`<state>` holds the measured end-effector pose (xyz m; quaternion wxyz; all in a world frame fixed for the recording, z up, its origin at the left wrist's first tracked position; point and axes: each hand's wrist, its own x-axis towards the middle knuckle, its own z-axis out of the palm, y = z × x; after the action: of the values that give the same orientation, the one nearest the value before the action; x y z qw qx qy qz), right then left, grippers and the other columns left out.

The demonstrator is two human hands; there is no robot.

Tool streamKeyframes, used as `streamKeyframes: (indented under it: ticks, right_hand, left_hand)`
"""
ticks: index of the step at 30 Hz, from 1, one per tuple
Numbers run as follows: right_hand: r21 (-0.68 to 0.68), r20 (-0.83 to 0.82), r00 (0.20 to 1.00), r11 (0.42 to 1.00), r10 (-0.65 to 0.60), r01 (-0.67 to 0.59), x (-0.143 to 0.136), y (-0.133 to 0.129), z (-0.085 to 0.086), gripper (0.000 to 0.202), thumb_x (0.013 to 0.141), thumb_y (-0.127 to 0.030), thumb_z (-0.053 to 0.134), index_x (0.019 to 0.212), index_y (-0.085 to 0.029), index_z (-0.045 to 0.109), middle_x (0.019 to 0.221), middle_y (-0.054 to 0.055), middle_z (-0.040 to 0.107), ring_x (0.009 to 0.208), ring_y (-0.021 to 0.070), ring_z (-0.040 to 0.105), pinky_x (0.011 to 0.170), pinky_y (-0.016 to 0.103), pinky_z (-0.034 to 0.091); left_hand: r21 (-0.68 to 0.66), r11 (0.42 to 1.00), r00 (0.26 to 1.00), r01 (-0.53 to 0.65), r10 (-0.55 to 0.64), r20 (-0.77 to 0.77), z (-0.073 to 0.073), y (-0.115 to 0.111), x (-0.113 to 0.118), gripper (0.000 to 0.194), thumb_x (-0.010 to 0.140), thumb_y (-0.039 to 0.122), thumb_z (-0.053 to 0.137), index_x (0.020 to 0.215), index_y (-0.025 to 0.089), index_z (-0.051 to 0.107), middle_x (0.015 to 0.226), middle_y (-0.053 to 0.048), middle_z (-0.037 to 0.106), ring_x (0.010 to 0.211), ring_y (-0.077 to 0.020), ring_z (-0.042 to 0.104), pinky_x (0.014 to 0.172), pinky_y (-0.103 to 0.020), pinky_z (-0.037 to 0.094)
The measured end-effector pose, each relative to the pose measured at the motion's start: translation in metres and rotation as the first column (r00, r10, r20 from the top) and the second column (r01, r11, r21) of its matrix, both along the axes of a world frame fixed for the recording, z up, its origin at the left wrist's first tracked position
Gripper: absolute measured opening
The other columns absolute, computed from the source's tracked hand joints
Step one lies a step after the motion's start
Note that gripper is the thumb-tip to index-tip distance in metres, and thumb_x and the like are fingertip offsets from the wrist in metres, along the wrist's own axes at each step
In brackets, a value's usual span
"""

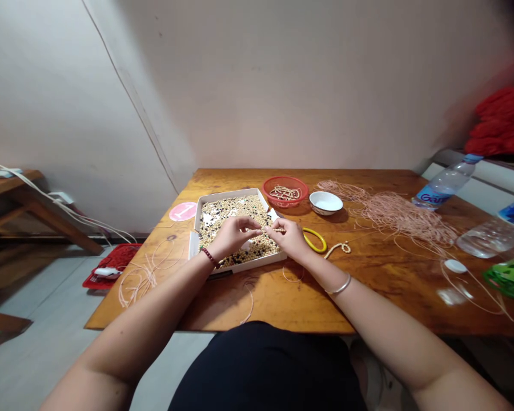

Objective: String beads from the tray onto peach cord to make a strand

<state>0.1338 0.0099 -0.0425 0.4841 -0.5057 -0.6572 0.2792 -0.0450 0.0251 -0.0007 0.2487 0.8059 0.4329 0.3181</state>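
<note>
Both hands meet over the right part of a shallow white box (193, 242) filled with small cream and dark beads (231, 208). My left hand (233, 237) is closed in a pinch, thumb and forefinger tips together; what lies between them is too small to make out. Opposite it, my right hand (292, 240) pinches what looks like a thin cord with pale beads at the fingertips. A loop of thin pink cord (293, 279) lies on the table below the right wrist. Just right of that hand are a yellow ring (321, 242) and a short beaded strand (340, 248).
Behind the box stand a red basket (285, 200) of beaded strands and a white bowl (326, 202). Pink cords (406, 214) spread rightward toward a water bottle (445, 185) and a green package (509, 274). More loose cord (139, 282) lies left, near a pink numbered disc (183, 212).
</note>
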Motion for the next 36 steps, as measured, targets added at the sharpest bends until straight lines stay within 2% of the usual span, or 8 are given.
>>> streamKeyframes:
  ticks: [9, 15, 22, 30, 36]
  right_hand:
    - [0.002, 0.028, 0.999, 0.999, -0.032, 0.032, 0.0004, -0.0016, 0.002, 0.03, 0.075, -0.044, 0.059, 0.063, -0.017, 0.057, 0.054, -0.001, 0.051, 0.048, 0.0105, 0.04, 0.048, 0.023, 0.03]
    - [0.006, 0.018, 1.0, 1.0, -0.011, 0.011, -0.0002, -0.0018, 0.002, 0.03, 0.076, -0.044, 0.059, 0.063, -0.017, 0.057, 0.059, 0.001, 0.056, 0.05, 0.0113, 0.044, 0.05, 0.023, 0.033]
    - [0.011, 0.023, 1.0, 1.0, -0.02, 0.02, 0.0001, -0.0001, 0.0013, 0.031, 0.075, -0.046, 0.059, 0.062, -0.018, 0.057, 0.055, 0.0, 0.055, 0.049, 0.0117, 0.043, 0.048, 0.023, 0.031]
    - [0.014, 0.062, 0.997, 0.999, -0.045, 0.044, -0.0001, -0.0013, 0.0018, 0.028, 0.074, -0.042, 0.06, 0.06, -0.018, 0.057, 0.05, -0.002, 0.05, 0.047, 0.0107, 0.039, 0.046, 0.023, 0.029]
    - [0.013, 0.011, 1.0, 1.0, 0.009, -0.009, 0.0001, 0.0, 0.0024, 0.028, 0.076, -0.041, 0.058, 0.063, -0.017, 0.058, 0.059, 0.001, 0.058, 0.052, 0.0122, 0.047, 0.052, 0.024, 0.036]
  left_hand:
    - [-0.034, 0.999, 0.999, 0.04, -0.039, 0.024, 0.0001, 0.0, 0.0002, 0.013, 0.078, 0.027, 0.066, 0.086, 0.017, 0.069, 0.087, -0.005, 0.072, 0.078, -0.0149, 0.066, 0.072, -0.028, 0.052]
    - [-0.062, 0.996, 0.997, 0.071, -0.068, 0.046, 0.0021, -0.0025, 0.0032, 0.012, 0.078, 0.024, 0.065, 0.086, 0.016, 0.067, 0.086, -0.006, 0.072, 0.078, -0.0152, 0.067, 0.072, -0.029, 0.054]
    - [-0.069, 0.994, 0.996, 0.081, -0.077, 0.052, 0.0043, -0.005, 0.005, 0.012, 0.078, 0.022, 0.065, 0.087, 0.015, 0.067, 0.087, -0.006, 0.072, 0.078, -0.0147, 0.066, 0.072, -0.029, 0.053]
    - [0.052, 0.998, 0.999, 0.036, -0.035, -0.03, 0.0018, -0.0047, 0.0026, 0.014, 0.079, 0.028, 0.065, 0.088, 0.019, 0.072, 0.085, -0.004, 0.073, 0.076, -0.0162, 0.066, 0.069, -0.028, 0.052]
    - [0.054, 0.998, 0.999, 0.032, -0.032, 0.007, 0.0023, -0.0067, 0.0037, 0.012, 0.08, 0.026, 0.064, 0.087, 0.019, 0.07, 0.085, -0.003, 0.073, 0.076, -0.0151, 0.066, 0.07, -0.027, 0.052]
